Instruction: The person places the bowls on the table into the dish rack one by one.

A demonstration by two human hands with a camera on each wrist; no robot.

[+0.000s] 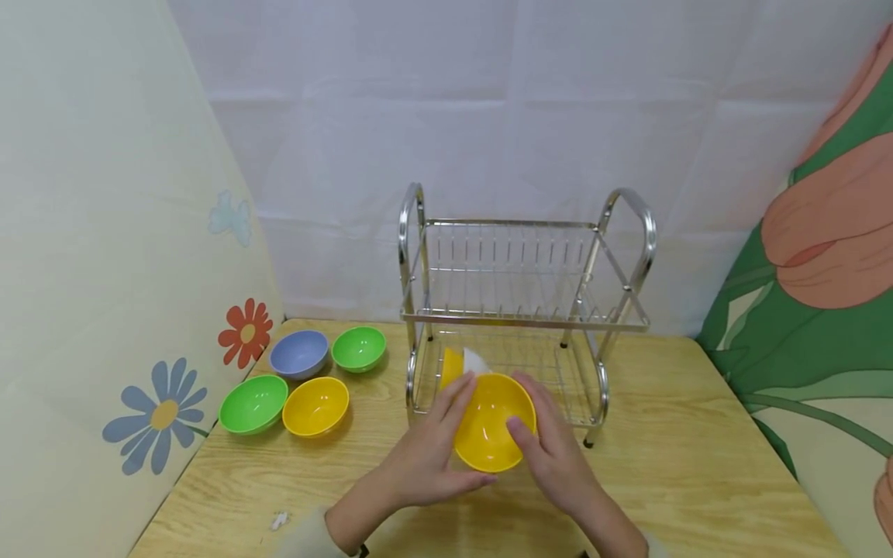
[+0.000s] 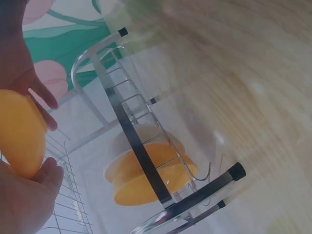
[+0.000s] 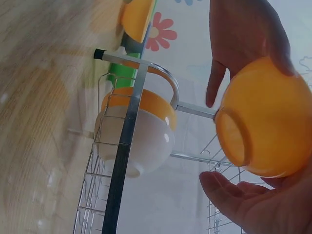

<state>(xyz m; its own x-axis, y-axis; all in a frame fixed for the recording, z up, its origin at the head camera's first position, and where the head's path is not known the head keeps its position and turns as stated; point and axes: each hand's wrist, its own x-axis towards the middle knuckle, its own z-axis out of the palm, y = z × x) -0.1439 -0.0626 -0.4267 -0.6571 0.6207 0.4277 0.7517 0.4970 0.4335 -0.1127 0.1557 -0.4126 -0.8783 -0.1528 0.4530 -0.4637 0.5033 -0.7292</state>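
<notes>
A yellow bowl (image 1: 492,423) is held between both hands above the front of the table, its hollow facing the head camera. On its left side the left hand (image 1: 436,453) grips it, fingers along the outside and thumb toward the near edge. The right hand (image 1: 561,461) holds the opposite side, thumb over the rim and fingers behind the wall. Just beyond, on the rack's lower tier, another yellow bowl (image 2: 156,175) and a white bowl (image 3: 141,141) stand on edge, nested close together. Both are partly covered by the hands and held bowl in the head view.
A two-tier chrome dish rack (image 1: 523,319) stands at the back middle of the wooden table (image 1: 684,465). To the left sit a blue bowl (image 1: 300,355), a small green bowl (image 1: 359,349), a larger green bowl (image 1: 253,404) and a yellow bowl (image 1: 316,408). Patterned panels flank the table.
</notes>
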